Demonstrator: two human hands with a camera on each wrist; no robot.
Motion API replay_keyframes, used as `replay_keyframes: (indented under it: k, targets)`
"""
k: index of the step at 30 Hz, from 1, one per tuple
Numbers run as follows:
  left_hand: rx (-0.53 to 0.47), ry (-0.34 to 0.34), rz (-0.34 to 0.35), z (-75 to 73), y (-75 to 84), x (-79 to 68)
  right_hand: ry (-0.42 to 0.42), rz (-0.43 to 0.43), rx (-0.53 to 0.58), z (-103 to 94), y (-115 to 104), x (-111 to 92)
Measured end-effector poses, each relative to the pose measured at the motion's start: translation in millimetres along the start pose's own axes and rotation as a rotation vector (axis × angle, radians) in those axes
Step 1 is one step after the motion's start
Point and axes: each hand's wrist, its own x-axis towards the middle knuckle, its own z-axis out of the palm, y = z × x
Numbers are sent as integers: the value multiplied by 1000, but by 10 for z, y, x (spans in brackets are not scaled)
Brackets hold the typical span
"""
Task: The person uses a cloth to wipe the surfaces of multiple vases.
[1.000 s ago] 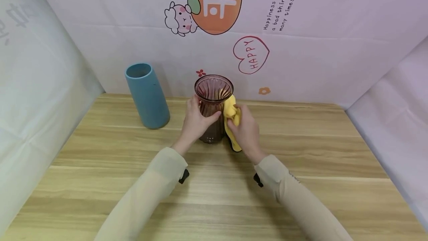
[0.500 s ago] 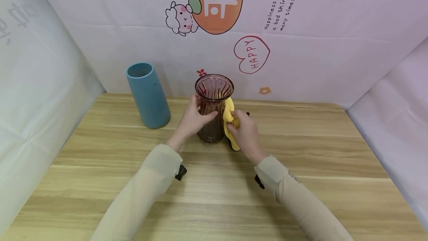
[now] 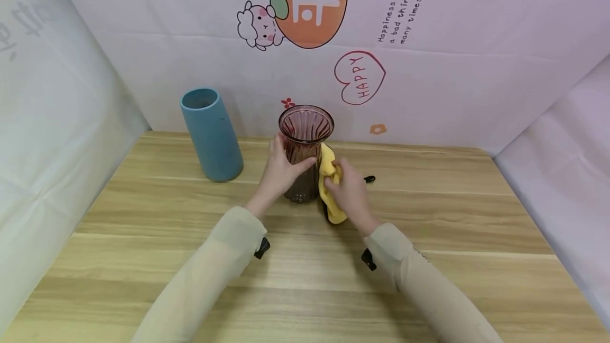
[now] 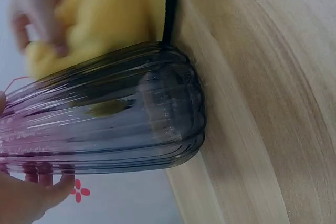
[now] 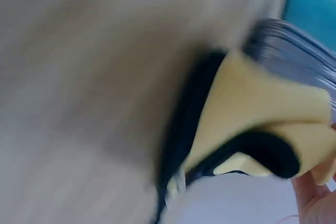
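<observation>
A ribbed, purple-tinted glass vase [image 3: 303, 179] with a flared rim stands upright on the wooden table. My left hand [image 3: 278, 171] grips it from the left below the rim, thumb across the front and fingers around the far side. On the vase's right side, my right hand [image 3: 350, 187] pinches a bunched yellow cloth [image 3: 333, 210] with black edging. In the left wrist view the cloth [image 4: 113, 11] lies along the vase's wall [image 4: 121, 114]. Dark trim [image 5: 194, 103] on the cloth hangs down beside the vase's base in the right wrist view, which is blurred.
To the left stands a tall blue vase [image 3: 212, 136], upright near the table's back edge. A white printed backdrop [image 3: 452, 94] rises behind the table [image 3: 305, 300], with white sheets at both sides. A small black tip [image 3: 369, 179] pokes out beyond my right hand.
My right hand and the cloth have slid a little down the vase's side and toward me. The black tip now shows farther right. My left hand keeps its hold, and the vase stays put.
</observation>
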Motion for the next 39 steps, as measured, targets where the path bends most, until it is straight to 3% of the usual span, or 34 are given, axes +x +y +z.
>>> replay_keyframes:
  k: [7, 12, 20, 23, 27, 31, 35, 39]
  targets:
    - [22, -24, -8, -19, 2, 22, 196, -59, 327, -309, -317, 140]
    - [28, -32, 3, -50, 2, 28, 251, -72, 314, -380, -377, 171]
    - [-36, -82, 69, -130, -2, 41, 104, -110, 65, -164, -186, 127]
    - [-94, -107, 71, -150, -8, 52, 9, -66, 19, -102, -92, 90]
    - [-133, -132, 75, -175, -12, 68, -177, 26, -61, -30, 23, 43]
    - [-144, -154, 22, -206, -23, 62, -298, 56, -142, 31, 96, 15]
    - [-132, -148, 17, -195, -48, 48, -299, 61, -140, 52, 102, -1]
    - [-95, -110, 27, -138, -82, 33, -209, 67, -50, -6, 20, 16]
